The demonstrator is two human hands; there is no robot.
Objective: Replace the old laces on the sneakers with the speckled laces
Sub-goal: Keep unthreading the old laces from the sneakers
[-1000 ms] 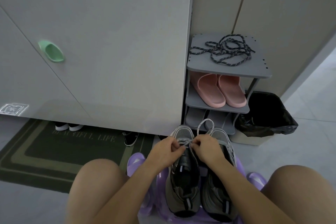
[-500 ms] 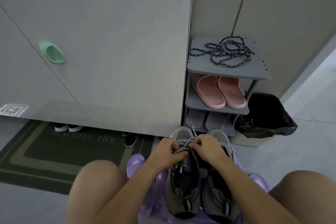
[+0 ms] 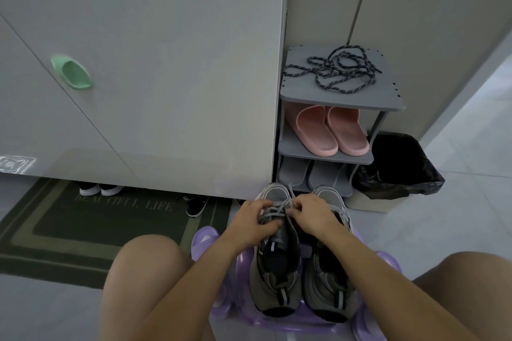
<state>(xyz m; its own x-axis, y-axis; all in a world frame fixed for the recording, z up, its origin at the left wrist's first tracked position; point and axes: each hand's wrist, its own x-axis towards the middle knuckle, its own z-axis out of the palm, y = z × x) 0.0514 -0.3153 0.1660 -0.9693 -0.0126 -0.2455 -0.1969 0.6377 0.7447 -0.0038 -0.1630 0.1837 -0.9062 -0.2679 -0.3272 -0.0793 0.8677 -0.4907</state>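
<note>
Lower centre: the left hand [image 3: 250, 220] and right hand [image 3: 313, 213] pinch the old grey lace [image 3: 279, 207] on the frame-left sneaker [image 3: 277, 271], which we judge to be the unlacing step; next we must draw it through the eyelets, the speckled laces [image 3: 340, 72] lying on the shoe rack [image 3: 382, 99], upper right.

Materials and finishes: the sneakers [image 3: 277, 266] have matt grey synthetic uppers with open mesh toes. The old laces [image 3: 279, 206] are flat woven grey cloth, and the speckled laces [image 3: 340, 69] are round braided cord. The shoe rack [image 3: 304, 91] is matt grey plastic, the slippers [image 3: 329, 130] smooth, matt and rubbery-looking. The stool [image 3: 205, 238] is glossy translucent purple plastic, the bin liner [image 3: 401, 171] crinkled black plastic film. The cabinet door [image 3: 166, 63] is smooth with a satin sheen, the doormat [image 3: 83, 230] coarse pile, the floor [image 3: 457, 230] polished tile.
</note>
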